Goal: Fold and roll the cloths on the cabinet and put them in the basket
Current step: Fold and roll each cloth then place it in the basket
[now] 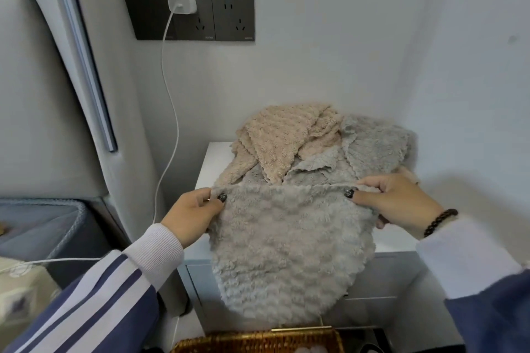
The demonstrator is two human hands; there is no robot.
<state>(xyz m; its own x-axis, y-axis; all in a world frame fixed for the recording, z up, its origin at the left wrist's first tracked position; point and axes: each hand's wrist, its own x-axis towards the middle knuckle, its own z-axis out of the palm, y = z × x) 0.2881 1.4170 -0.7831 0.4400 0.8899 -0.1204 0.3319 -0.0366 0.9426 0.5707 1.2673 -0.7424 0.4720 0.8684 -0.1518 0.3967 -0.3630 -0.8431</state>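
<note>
A fluffy grey cloth (289, 249) hangs in front of the white cabinet (210, 163), held up by its top edge. My left hand (192, 213) pinches its top left corner and my right hand (398, 203) pinches its top right corner. Behind it on the cabinet top lie a crumpled beige cloth (281, 137) and another grey cloth (378, 146), partly overlapping. A woven wicker basket (258, 341) stands on the floor below the hanging cloth, only its rim and a pale item inside showing.
A dark socket panel (235, 17) on the wall holds a white charger (182, 4), whose cable (169, 112) hangs down left of the cabinet. A padded headboard and bed edge (43, 226) lie at the left. The wall closes in at the right.
</note>
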